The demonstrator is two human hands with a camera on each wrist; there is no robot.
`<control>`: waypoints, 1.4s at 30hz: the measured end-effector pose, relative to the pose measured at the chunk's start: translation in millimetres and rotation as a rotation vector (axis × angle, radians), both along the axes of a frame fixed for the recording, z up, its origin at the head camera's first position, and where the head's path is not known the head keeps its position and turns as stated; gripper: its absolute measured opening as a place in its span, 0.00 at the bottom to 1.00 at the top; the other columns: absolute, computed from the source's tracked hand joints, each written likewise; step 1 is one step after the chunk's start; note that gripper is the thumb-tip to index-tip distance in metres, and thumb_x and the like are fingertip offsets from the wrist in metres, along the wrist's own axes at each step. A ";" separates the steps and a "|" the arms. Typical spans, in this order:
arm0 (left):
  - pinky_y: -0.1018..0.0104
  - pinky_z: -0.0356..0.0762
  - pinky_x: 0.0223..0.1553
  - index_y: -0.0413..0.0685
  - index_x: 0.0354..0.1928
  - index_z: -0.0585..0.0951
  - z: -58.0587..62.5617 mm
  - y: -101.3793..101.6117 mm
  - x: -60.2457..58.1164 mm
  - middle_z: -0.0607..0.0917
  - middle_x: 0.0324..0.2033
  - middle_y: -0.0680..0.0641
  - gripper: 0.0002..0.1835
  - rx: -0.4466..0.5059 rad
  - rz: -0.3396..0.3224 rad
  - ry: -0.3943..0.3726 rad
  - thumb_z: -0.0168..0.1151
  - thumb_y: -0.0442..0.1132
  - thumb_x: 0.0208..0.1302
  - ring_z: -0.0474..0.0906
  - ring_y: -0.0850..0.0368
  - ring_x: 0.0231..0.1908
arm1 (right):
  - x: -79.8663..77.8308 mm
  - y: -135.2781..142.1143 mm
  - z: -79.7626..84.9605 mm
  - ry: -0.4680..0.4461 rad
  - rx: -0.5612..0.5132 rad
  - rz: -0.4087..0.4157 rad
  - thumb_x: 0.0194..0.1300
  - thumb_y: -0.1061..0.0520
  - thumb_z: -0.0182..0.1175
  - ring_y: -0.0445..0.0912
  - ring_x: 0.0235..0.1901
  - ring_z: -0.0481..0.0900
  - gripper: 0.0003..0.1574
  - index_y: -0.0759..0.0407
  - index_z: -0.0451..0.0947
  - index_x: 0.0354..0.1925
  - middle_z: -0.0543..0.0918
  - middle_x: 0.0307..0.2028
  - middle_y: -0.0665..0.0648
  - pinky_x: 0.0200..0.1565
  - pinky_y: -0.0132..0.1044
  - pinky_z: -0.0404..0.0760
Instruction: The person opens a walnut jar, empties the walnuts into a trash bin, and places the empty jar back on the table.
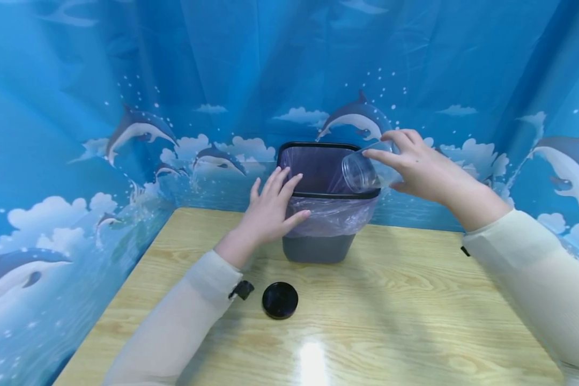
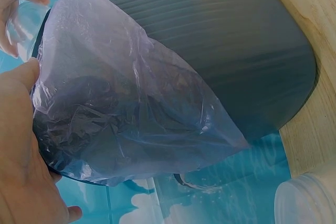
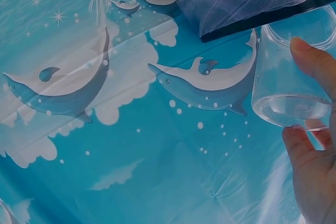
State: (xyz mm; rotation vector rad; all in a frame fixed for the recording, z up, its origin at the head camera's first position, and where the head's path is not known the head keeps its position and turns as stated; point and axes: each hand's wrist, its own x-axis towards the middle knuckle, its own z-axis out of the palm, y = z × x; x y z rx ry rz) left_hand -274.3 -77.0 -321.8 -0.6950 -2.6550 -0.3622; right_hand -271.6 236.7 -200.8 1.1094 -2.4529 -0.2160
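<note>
A clear plastic jar (image 1: 362,170) is tilted over the right side of a dark trash bin (image 1: 317,250), its mouth pointing toward the inside. My right hand (image 1: 417,166) grips the jar, thumb and fingers around its base end; the right wrist view also shows the transparent jar (image 3: 294,82). A pale purple bag (image 1: 330,217) lines the bin and hangs over its black rim. My left hand (image 1: 270,212) rests at the bin's left rim with its fingers extended, next to the bag (image 2: 142,103) in the left wrist view.
A round black lid (image 1: 280,300) lies on the wooden table (image 1: 391,311) in front of the bin. Another clear container (image 2: 304,200) shows at the lower right corner of the left wrist view. A blue dolphin-print curtain (image 1: 251,69) hangs behind the table.
</note>
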 end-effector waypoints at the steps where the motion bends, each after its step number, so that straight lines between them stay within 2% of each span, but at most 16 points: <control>1: 0.38 0.31 0.63 0.69 0.71 0.40 -0.2 0.2 0.0 0.42 0.71 0.50 0.45 0.000 0.002 0.000 0.37 0.75 0.56 0.31 0.52 0.70 | 0.2 0.3 -0.2 0.001 -0.003 -0.001 0.39 0.64 0.75 0.64 0.58 0.57 0.55 0.47 0.62 0.65 0.59 0.61 0.66 0.35 0.54 0.77; 8: 0.39 0.30 0.63 0.69 0.71 0.40 -0.8 1.2 0.4 0.41 0.71 0.51 0.45 0.009 0.003 0.002 0.37 0.75 0.56 0.28 0.54 0.70 | 1.7 4.3 -1.7 -0.006 -0.039 -0.005 0.40 0.63 0.75 0.64 0.58 0.56 0.55 0.46 0.62 0.65 0.59 0.62 0.67 0.36 0.55 0.76; 19: 0.38 0.31 0.63 0.68 0.71 0.41 1.4 0.6 1.5 0.42 0.71 0.50 0.44 0.008 -0.006 0.006 0.39 0.74 0.57 0.32 0.52 0.70 | 3.4 10.3 -6.1 0.020 -0.093 0.024 0.38 0.63 0.76 0.65 0.58 0.57 0.55 0.47 0.64 0.64 0.60 0.61 0.68 0.41 0.60 0.73; 26: 0.38 0.30 0.63 0.69 0.71 0.40 1.1 -0.6 1.4 0.42 0.71 0.50 0.44 0.009 -0.004 -0.002 0.38 0.74 0.56 0.30 0.52 0.70 | 5.0 15.3 -6.5 0.080 -0.154 0.116 0.33 0.65 0.77 0.67 0.56 0.58 0.56 0.49 0.65 0.62 0.62 0.59 0.70 0.43 0.62 0.70; 35: 0.39 0.30 0.63 0.69 0.71 0.39 0.6 -0.7 0.9 0.41 0.71 0.51 0.45 0.003 0.001 -0.003 0.37 0.75 0.56 0.29 0.54 0.70 | 15.0 19.9 -7.0 0.100 -0.191 0.131 0.33 0.66 0.77 0.67 0.56 0.59 0.57 0.48 0.65 0.63 0.62 0.58 0.71 0.46 0.63 0.66; 42: 0.38 0.30 0.63 0.69 0.71 0.40 1.3 -0.3 0.7 0.41 0.71 0.51 0.44 0.003 -0.002 -0.005 0.37 0.75 0.56 0.28 0.54 0.70 | 20.2 24.5 -7.7 0.146 -0.235 0.206 0.27 0.66 0.78 0.68 0.55 0.60 0.59 0.51 0.67 0.61 0.64 0.55 0.73 0.50 0.64 0.61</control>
